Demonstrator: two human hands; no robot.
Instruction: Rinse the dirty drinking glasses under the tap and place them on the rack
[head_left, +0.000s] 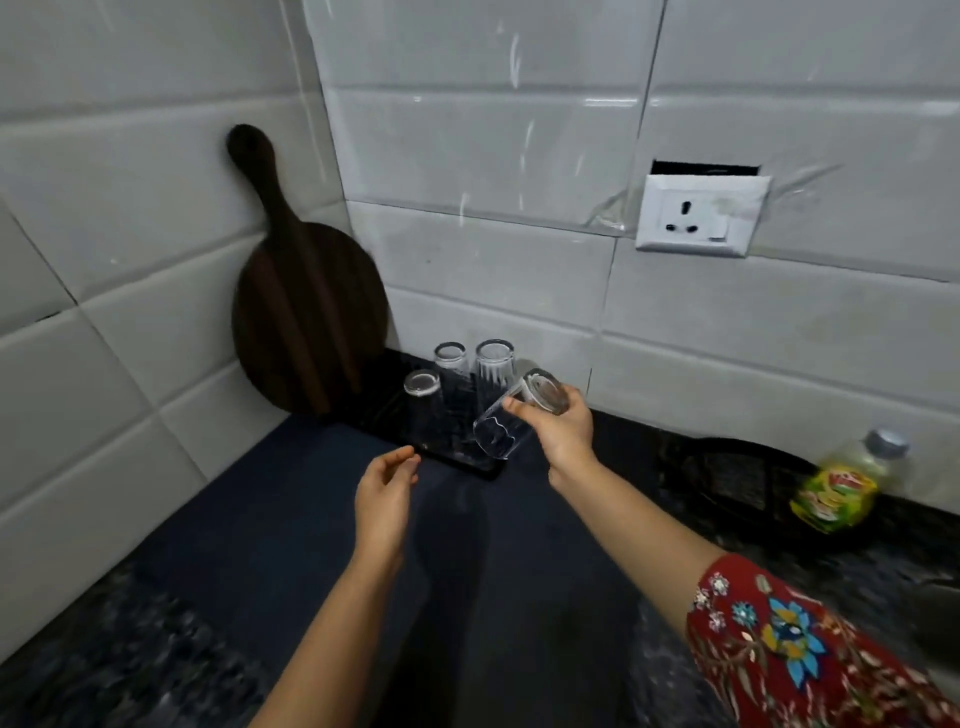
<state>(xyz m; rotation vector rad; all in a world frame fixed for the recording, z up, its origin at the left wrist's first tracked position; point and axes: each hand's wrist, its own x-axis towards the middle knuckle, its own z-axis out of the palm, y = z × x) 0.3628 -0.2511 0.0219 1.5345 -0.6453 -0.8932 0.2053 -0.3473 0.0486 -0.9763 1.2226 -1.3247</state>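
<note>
1. Wall of white tiles, two sides meeting in a corner at left.
2. Countertop, dark speckled stone, running along both walls.
3. Dark blue mat on the countertop, under both my forearms.
4. Wooden cutting board, round with a handle, upright, leaning into the corner.
5. Red floral sleeve on my right arm.
6. Black rack, flat, at the far end of the mat, just beside the cutting board.
7. Black round mesh object on the counter at right; can't tell what it is.
8. Plastic bottle, green-yellow label, grey cap, in front of the mesh object.
9. White socket on the wall, right of centre.
10. My right hand grips the held glass round its base end, fingers and thumb wrapped.
11. My left hand holds nothing, fingers relaxed, near the rack's front edge.
12. Held glass is tilted, mouth pointing down-left over the rack's near right corner; contact unclear.
13. Three glasses stand upside down on the rack, close together.
</note>
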